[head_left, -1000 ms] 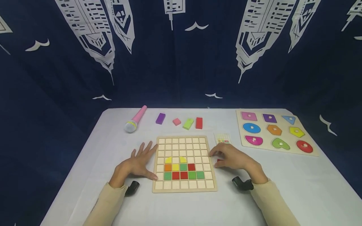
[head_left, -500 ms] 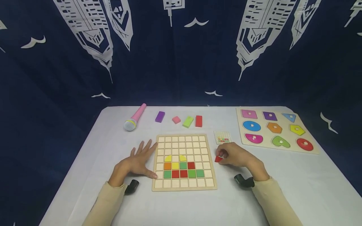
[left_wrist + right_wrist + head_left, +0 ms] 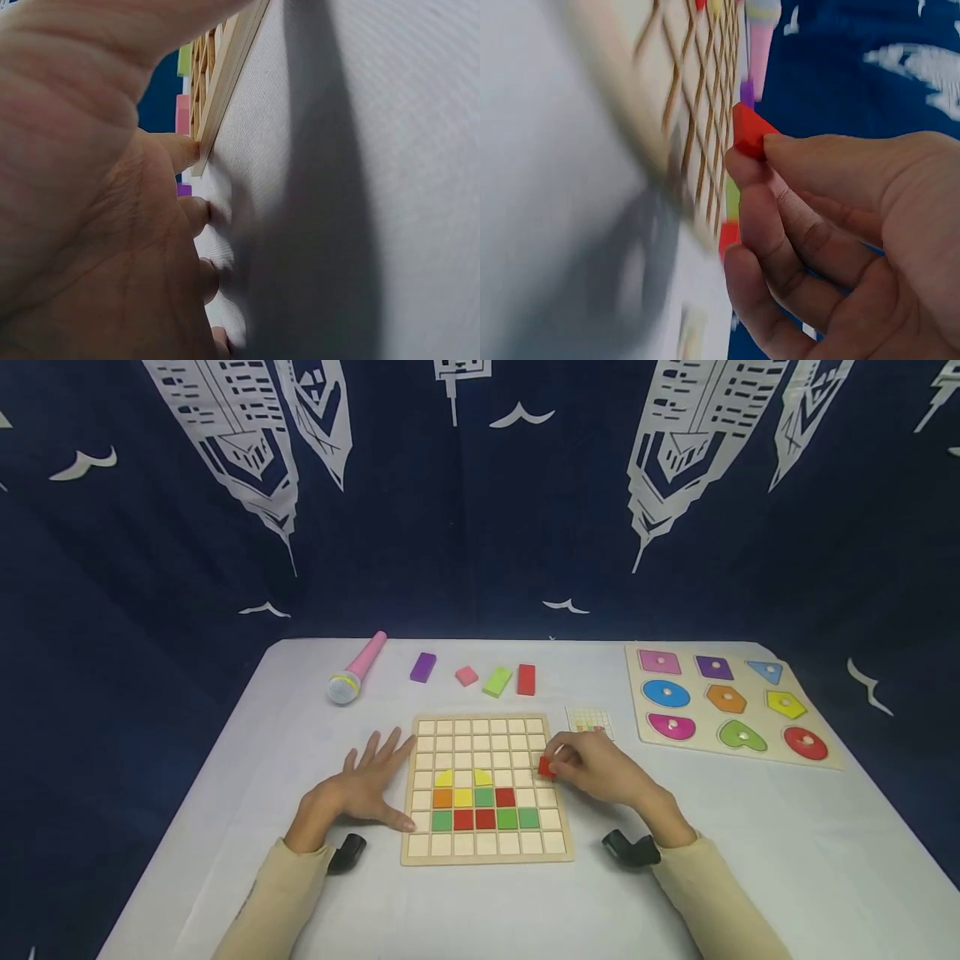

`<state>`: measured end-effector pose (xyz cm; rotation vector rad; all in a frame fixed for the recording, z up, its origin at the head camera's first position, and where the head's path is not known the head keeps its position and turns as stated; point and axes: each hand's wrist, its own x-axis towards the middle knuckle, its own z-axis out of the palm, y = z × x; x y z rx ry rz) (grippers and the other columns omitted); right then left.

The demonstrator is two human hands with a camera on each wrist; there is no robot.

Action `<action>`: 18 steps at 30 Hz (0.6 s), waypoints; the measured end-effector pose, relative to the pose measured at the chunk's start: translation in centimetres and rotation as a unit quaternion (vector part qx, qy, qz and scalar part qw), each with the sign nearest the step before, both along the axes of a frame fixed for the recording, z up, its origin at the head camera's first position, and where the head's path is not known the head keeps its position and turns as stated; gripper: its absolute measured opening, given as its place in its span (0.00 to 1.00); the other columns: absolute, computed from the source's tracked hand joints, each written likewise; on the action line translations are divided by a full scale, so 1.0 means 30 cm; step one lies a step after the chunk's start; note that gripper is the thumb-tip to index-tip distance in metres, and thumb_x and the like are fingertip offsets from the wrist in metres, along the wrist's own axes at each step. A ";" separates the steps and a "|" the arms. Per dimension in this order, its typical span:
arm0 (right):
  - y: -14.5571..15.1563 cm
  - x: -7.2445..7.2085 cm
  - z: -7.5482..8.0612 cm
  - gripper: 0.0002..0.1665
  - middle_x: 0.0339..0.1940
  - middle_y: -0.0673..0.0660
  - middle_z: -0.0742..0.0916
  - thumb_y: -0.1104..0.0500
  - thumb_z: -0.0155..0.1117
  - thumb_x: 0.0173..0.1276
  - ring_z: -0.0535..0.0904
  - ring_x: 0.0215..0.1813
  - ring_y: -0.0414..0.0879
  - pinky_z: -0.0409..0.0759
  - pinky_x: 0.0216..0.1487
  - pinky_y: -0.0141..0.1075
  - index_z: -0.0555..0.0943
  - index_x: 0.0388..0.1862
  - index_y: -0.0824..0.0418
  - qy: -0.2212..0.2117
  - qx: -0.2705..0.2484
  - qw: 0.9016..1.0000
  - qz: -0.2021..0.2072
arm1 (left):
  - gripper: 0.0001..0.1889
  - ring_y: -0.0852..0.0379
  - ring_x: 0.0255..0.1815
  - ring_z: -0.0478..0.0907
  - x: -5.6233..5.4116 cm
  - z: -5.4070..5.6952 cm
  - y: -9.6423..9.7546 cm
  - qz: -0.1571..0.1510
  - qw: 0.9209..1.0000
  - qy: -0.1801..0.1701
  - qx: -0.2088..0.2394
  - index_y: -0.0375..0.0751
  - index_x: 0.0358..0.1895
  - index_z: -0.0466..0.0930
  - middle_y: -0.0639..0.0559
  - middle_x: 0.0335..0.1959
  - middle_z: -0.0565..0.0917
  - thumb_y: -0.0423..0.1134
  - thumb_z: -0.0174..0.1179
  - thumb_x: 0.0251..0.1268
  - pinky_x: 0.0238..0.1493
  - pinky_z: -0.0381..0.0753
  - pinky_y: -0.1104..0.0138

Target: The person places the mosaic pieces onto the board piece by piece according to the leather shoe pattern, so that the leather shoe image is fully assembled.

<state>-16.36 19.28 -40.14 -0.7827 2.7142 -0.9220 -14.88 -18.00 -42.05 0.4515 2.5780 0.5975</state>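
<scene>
A wooden grid board (image 3: 487, 852) lies in the middle of the table in the head view. Yellow, orange, green and red tiles fill some of its squares. My right hand (image 3: 603, 768) pinches a red tile (image 3: 750, 133) between thumb and index finger, over the board's right edge. In the right wrist view the tile is held clear of the grid. My left hand (image 3: 356, 789) is spread with straight fingers at the board's left side. Its thumb and index finger touch the frame, while the other fingertips rest on the cloth in the left wrist view.
Behind the board lie a pink toy microphone (image 3: 358, 668), a purple block (image 3: 423, 667), a pink block (image 3: 467, 676), a lime block (image 3: 497, 682) and a red block (image 3: 527, 680). A small pattern card (image 3: 588, 720) and a shape puzzle board (image 3: 708, 697) are on the right.
My right hand has picked up the red tile from beside the board and moved left with it over the board's right edge. The left hand has stayed in place.
</scene>
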 end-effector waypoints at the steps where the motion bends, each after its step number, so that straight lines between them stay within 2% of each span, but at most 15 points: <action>1: -0.017 0.008 -0.001 0.04 0.31 0.48 0.88 0.65 0.66 0.68 0.81 0.33 0.39 0.81 0.36 0.32 0.84 0.41 0.60 -0.012 -0.006 1.000 0.006 | 0.72 0.32 0.81 0.25 0.000 0.001 -0.001 0.000 1.000 0.000 0.001 0.43 0.82 0.38 0.38 0.83 0.33 0.62 0.79 0.38 0.74 0.29 0.30; 3: -0.047 0.022 -0.010 0.02 0.29 0.47 0.87 0.64 0.66 0.67 0.79 0.32 0.38 0.80 0.34 0.30 0.83 0.39 0.60 -0.031 -0.008 0.999 0.013 | 0.72 0.32 0.81 0.25 -0.001 0.001 -0.001 0.000 1.000 0.000 0.001 0.44 0.82 0.38 0.38 0.83 0.33 0.62 0.79 0.38 0.74 0.29 0.30; 6: -0.076 0.036 -0.029 0.01 0.27 0.46 0.85 0.65 0.67 0.66 0.78 0.31 0.38 0.79 0.33 0.29 0.84 0.35 0.60 -0.037 -0.001 0.999 0.013 | 0.72 0.31 0.81 0.25 -0.001 0.000 -0.001 -0.002 1.000 -0.002 0.002 0.44 0.82 0.38 0.38 0.83 0.33 0.62 0.79 0.38 0.74 0.29 0.30; 10: -0.106 0.058 -0.039 0.04 0.24 0.45 0.84 0.66 0.68 0.64 0.77 0.29 0.38 0.78 0.30 0.29 0.85 0.31 0.58 -0.032 -0.001 0.999 -0.020 | 0.72 0.31 0.81 0.25 0.002 -0.001 0.001 -0.004 1.000 -0.004 0.003 0.44 0.82 0.38 0.37 0.83 0.33 0.62 0.79 0.38 0.74 0.29 0.31; 18: -0.157 0.096 -0.016 0.06 0.20 0.43 0.83 0.65 0.72 0.60 0.76 0.25 0.36 0.75 0.27 0.30 0.87 0.26 0.55 0.007 0.036 0.996 -0.080 | 0.72 0.31 0.81 0.25 0.004 0.006 0.003 -0.002 1.000 -0.005 0.002 0.44 0.82 0.38 0.37 0.83 0.33 0.62 0.79 0.38 0.74 0.29 0.31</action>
